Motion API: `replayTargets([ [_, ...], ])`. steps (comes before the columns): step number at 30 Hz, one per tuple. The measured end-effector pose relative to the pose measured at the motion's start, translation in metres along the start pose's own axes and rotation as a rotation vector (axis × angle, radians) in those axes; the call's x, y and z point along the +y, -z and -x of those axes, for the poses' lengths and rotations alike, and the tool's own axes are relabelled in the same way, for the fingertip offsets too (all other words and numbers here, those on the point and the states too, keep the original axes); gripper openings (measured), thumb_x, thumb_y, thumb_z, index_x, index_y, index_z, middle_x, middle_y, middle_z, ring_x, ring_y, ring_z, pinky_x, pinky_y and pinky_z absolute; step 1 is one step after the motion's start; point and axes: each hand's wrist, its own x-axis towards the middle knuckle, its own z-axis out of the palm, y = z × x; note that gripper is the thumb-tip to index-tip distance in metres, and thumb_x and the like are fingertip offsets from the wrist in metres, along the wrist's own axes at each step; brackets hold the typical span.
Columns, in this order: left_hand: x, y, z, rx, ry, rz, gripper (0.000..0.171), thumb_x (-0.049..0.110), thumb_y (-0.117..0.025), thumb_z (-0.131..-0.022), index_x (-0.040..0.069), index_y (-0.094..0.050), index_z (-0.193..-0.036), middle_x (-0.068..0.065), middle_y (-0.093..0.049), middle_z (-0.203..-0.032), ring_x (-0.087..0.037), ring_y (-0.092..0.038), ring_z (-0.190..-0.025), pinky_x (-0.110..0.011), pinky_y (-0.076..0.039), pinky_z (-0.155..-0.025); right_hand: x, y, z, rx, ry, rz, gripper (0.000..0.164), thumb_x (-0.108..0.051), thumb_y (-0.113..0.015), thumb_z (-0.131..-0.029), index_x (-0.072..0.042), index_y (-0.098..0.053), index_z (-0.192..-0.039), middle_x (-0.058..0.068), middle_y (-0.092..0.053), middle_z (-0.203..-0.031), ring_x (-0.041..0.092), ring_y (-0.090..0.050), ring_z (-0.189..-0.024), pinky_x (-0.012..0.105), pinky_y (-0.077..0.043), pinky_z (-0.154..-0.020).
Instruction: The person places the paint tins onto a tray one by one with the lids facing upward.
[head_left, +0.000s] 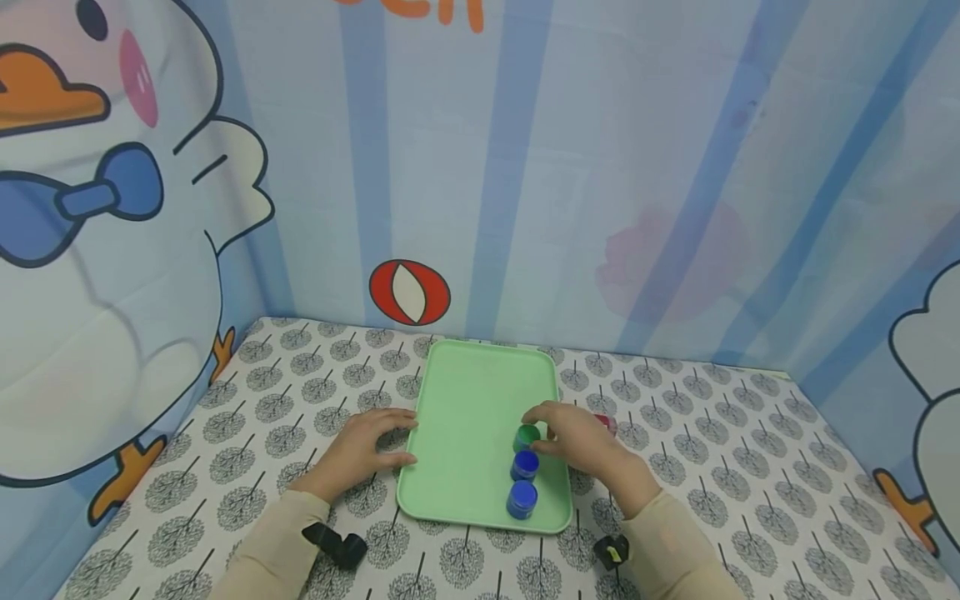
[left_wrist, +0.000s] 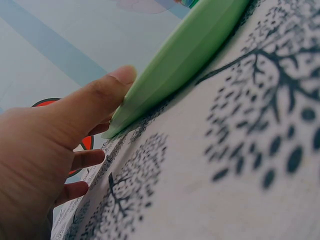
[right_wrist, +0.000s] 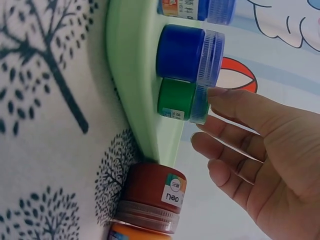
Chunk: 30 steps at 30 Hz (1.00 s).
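Note:
On the light green tray (head_left: 465, 400), a small green paint jar (head_left: 527, 437) and two blue paint jars (head_left: 524, 465) stand in a line near the right side. My right hand (head_left: 581, 442) is over the green jar, thumb at its clear ribbed lid and the other fingers loosely bent beyond it. In the right wrist view the index finger looks slightly apart from the lid. My left hand (head_left: 363, 448) lies at the tray's left edge, its thumb (left_wrist: 120, 77) touching the rim and its fingers spread.
Right of the tray, a red paint jar (right_wrist: 150, 187) with a "deli" label lies beside an orange jar (right_wrist: 140, 233); my right hand partly hides them in the head view. A tree-print cloth (head_left: 255, 450) covers the table. Behind hangs a blue cartoon curtain (head_left: 435, 167).

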Motion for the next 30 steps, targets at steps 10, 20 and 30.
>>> replayTargets([
  [10, 0.002, 0.000, 0.000, -0.004, 0.008, 0.007, 0.050, 0.034, -0.078, -0.078, 0.014, -0.066, -0.122, -0.005, -0.060, -0.134, -0.033, -0.052, -0.128, -0.064, -0.034, -0.108, 0.002, 0.004, 0.004, 0.027, -0.024, 0.016, 0.037, -0.020, -0.074, -0.084, -0.009, -0.065, -0.118, 0.005, -0.068, -0.114, 0.016, -0.064, -0.085, 0.027, -0.054, -0.072],
  [20, 0.001, 0.000, 0.000, -0.005, -0.005, -0.003, 0.051, 0.034, -0.078, -0.078, 0.014, -0.065, -0.123, -0.005, -0.061, -0.134, -0.033, -0.053, -0.127, -0.063, -0.035, -0.108, 0.011, 0.009, 0.013, 0.108, -0.032, -0.033, 0.030, -0.016, -0.072, -0.085, -0.006, -0.067, -0.114, 0.007, -0.070, -0.106, 0.016, -0.062, -0.082, 0.027, -0.053, -0.070],
  [30, -0.001, -0.002, -0.001, -0.002, 0.002, -0.003, 0.050, 0.035, -0.078, -0.078, 0.015, -0.066, -0.122, -0.004, -0.060, -0.134, -0.033, -0.051, -0.128, -0.064, -0.034, -0.107, 0.025, 0.012, 0.027, 0.169, -0.027, -0.052, 0.025, -0.014, -0.071, -0.086, -0.001, -0.068, -0.107, 0.011, -0.069, -0.098, 0.018, -0.062, -0.080, 0.028, -0.054, -0.069],
])
